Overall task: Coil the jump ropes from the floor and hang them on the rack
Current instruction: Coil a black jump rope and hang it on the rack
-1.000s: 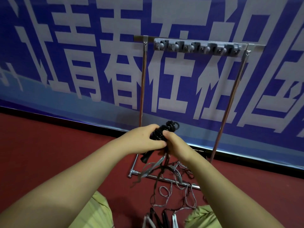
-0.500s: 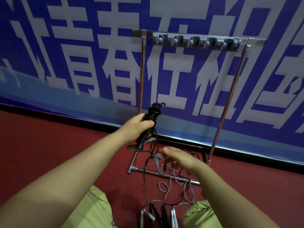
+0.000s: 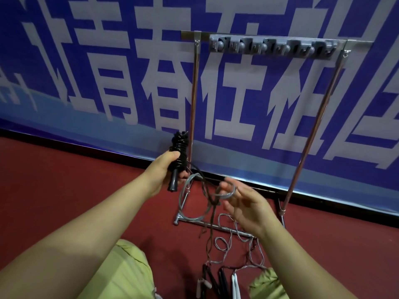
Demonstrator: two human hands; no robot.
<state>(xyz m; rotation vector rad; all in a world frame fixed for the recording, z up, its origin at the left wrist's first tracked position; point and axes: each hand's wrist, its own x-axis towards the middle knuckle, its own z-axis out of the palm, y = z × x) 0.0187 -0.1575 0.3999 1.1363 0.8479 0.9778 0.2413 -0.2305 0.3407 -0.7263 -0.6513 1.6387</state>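
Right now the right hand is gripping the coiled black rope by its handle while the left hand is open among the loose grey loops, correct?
No, the hands are swapped. The head view shows the left hand gripping the coiled black rope by its handle, while the right hand is open among the loose grey loops.

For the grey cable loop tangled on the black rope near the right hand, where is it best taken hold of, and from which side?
Probably at the top arc of the grey cable loop, pinched from the right by the open right hand. That arc stands clear in the air, while its lower part crosses the strand hanging from the black coiled jump rope.
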